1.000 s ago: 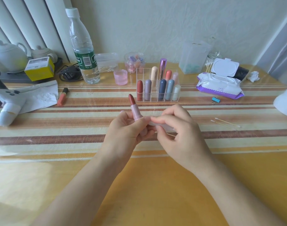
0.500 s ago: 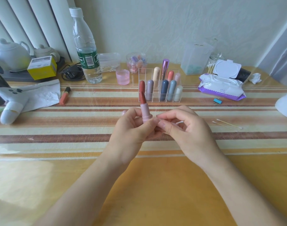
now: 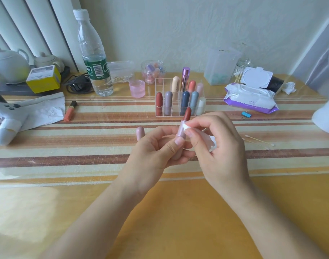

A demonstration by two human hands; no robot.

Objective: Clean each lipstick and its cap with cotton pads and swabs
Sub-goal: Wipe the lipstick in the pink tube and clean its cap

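Note:
My left hand (image 3: 156, 148) grips an uncapped pink lipstick (image 3: 182, 131) upright, its brick-red bullet pointing up and slightly right. My right hand (image 3: 219, 143) pinches a white cotton pad (image 3: 210, 140) and presses its edge against the pink tube just below the bullet. The pink cap (image 3: 140, 133) stands on the table just left of my left hand. A clear organizer (image 3: 178, 99) behind my hands holds several capped lipsticks. Two cotton swabs (image 3: 259, 141) lie on the table to the right.
At the back stand a water bottle (image 3: 93, 58), a pink cup (image 3: 137, 88), a jar of small sponges (image 3: 153, 71) and a wet-wipe pack (image 3: 251, 98). An orange lip tube (image 3: 70, 111) and crumpled tissue (image 3: 46, 111) lie left. A blue binder clip (image 3: 246, 114) lies right.
The lipstick has tipped from leaning left to upright and slightly right. My right hand has brought the cotton pad up against the tube's neck; the cap now shows beside my left hand.

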